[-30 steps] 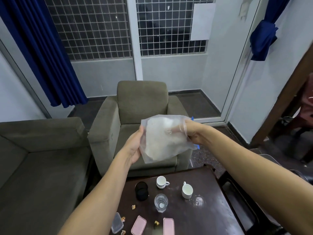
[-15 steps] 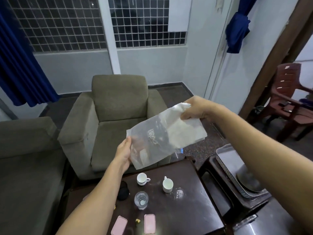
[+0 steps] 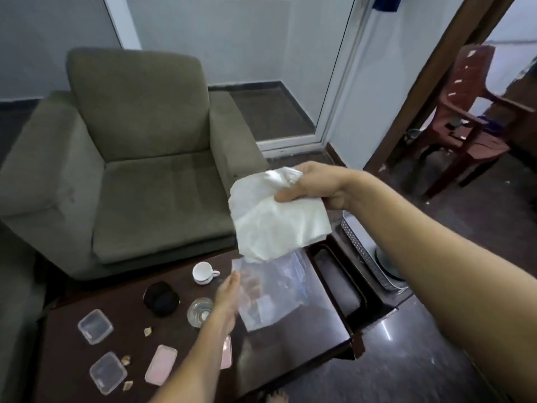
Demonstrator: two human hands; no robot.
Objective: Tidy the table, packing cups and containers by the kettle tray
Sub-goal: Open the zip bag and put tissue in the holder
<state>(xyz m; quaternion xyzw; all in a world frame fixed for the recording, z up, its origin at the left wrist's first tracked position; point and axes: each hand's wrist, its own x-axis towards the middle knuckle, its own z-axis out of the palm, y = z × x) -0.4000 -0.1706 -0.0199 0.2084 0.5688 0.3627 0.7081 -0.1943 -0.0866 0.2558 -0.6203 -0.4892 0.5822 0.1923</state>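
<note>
Armchair (image 3: 139,158) and its olive cushions fill most of my view beyond the dark worktop (image 3: 305,338). Off the worktop's right end sits the perforated metal kettle tray (image 3: 356,242), partly hidden by my forearm.

Above the worktop's right half I hold a plastic bag (image 3: 279,225) in the air. My right hand (image 3: 313,184) is bunched tight round its crumpled white top. My left hand (image 3: 229,295) lies against the clear lower part (blur keeps me from telling whether it pinches the film or only touches it). The hands are apart, one high, one low.

Nothing looks packed yet. A black round thing (image 3: 161,298), a white cup (image 3: 203,273), a glass (image 3: 200,312), two clear containers (image 3: 95,326), pink lids (image 3: 161,365) and small scraps (image 3: 148,331) all lie loose on the worktop, apart from the tray.

I take this as the step of readying the bag. The next move calls for finding its mouth and spreading it, then freeing one hand for the cup, which is nearest.
</note>
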